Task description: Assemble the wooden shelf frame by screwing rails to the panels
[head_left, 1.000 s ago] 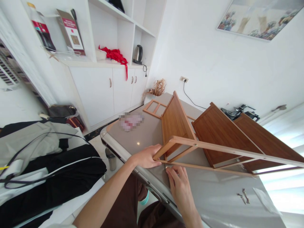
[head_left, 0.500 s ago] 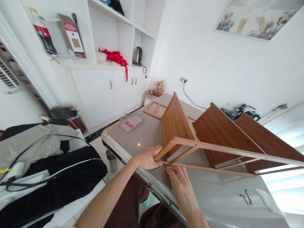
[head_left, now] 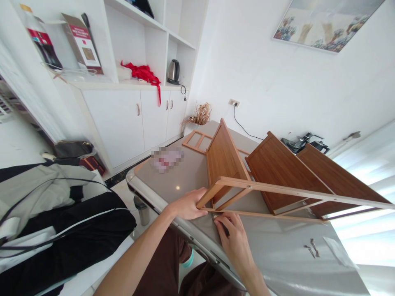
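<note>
A wooden rack [head_left: 277, 187] lies on its side on the grey table, its brown shelf boards standing up from a slatted side frame. My left hand [head_left: 190, 204] is closed around the left end of that frame, at its near corner. Beside it, my right hand [head_left: 232, 234] has thumb and forefinger pinched together at the lower rail, under the first board [head_left: 226, 160]. Whatever small thing sits between those fingertips is too small and hidden to make out. Farther right on the table lie a few small metal fasteners [head_left: 313, 248].
Another ladder-like wooden frame [head_left: 196, 142] lies at the table's far side. A blurred packet [head_left: 167, 159] rests near the left corner, and a clear plastic bag [head_left: 338, 251] at the right. Black clothing [head_left: 101, 222] and cables are heaped on the left. A bottle [head_left: 142, 211] stands below the table edge.
The whole view has shifted slightly, so everything sits a little farther left. My left hand keeps its hold on the frame. My right hand stays at the rail, its fingers slightly altered.
</note>
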`<state>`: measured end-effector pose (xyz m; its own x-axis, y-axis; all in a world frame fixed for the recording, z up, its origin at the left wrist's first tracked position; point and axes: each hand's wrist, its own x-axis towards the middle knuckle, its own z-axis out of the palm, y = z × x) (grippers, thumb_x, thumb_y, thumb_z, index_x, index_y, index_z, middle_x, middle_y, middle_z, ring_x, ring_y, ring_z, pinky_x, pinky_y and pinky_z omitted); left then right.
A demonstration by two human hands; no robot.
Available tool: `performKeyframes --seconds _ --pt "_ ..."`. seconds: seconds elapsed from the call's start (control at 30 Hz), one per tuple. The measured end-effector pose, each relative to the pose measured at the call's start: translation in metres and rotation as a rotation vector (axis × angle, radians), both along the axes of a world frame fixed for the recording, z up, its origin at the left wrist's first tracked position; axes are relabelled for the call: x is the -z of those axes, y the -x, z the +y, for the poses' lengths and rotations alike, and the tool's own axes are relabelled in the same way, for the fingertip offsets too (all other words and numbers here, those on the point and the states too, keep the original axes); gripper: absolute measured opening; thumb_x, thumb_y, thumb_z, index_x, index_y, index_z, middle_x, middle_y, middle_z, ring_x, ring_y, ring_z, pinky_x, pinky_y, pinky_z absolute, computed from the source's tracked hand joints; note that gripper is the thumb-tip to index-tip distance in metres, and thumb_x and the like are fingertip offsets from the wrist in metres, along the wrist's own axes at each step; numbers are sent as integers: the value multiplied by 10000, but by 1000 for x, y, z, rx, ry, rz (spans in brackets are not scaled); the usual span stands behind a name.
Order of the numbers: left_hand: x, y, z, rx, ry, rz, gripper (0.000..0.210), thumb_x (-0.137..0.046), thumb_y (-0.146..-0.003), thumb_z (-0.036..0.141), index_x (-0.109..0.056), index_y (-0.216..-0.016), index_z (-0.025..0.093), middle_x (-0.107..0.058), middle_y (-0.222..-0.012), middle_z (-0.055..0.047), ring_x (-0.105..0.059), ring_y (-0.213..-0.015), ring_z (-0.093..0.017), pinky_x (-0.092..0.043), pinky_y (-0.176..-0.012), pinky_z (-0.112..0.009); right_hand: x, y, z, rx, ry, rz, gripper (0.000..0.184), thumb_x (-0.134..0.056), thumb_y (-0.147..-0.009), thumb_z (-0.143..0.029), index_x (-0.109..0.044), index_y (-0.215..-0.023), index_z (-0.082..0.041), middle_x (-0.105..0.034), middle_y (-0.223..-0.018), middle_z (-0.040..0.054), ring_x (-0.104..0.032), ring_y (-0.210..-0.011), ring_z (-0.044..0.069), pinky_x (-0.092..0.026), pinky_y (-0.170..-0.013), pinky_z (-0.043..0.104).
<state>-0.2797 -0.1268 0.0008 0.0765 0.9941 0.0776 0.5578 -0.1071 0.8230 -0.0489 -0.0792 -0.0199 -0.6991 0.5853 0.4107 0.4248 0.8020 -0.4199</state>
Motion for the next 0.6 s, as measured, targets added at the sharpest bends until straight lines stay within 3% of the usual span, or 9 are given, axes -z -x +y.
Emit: performKeyframes --seconds 0.3,0.6 --pt "4 0 0 10 -19 -12 483 -693 -771 292 -538 -1228 264 -629 -1185 -26 -627 -1073 -233 -496 -893 -305 2 -5 -1 -37 -25 -5 174 -491 -990 -196 -659 -984 -240 -641 -950 55 -598 -910 208 -510 -819 375" --pt "3 1 0 10 -19 10 484 -702 -771 301 -521 -1218 258 -625 -1195 -34 -632 -1060 -234 -500 -871 -321 5 -1 -2 -75 -24 10 186 -456 -1000 -172 -630 -1032 -228 -562 -962 71 -546 -920 208 -504 -821 389"
